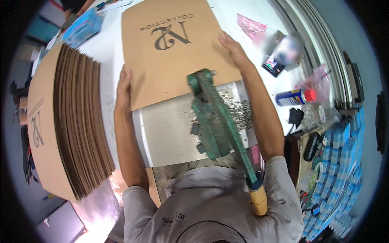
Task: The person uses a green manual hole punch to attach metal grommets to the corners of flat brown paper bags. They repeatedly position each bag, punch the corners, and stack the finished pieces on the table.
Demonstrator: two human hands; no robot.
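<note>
A flat brown kraft paper bag [174, 60] with dark print lies across the white table in front of me. My left hand [124, 87] is closed on its left edge, fingers partly hidden behind it. At the right edge my right hand [235, 49] grips the same bag, fingertips along the side. The bag's near edge reaches the head of a green metal hand press [212, 117], whose long lever ends in a yellow-wrapped handle [258, 201] near my chest. Small silver rings that look like eyelets [239, 111] are heaped beside the press on a pale board [162, 137].
A thick stack of similar brown bags [79, 121] stands at the left. On the right are a blue spray can [289, 97] with a red cap, pink plastic [252, 26] and a dark box [274, 65]. A blue plastic packet [83, 27] lies far left; another person's arm [86, 6] shows behind it.
</note>
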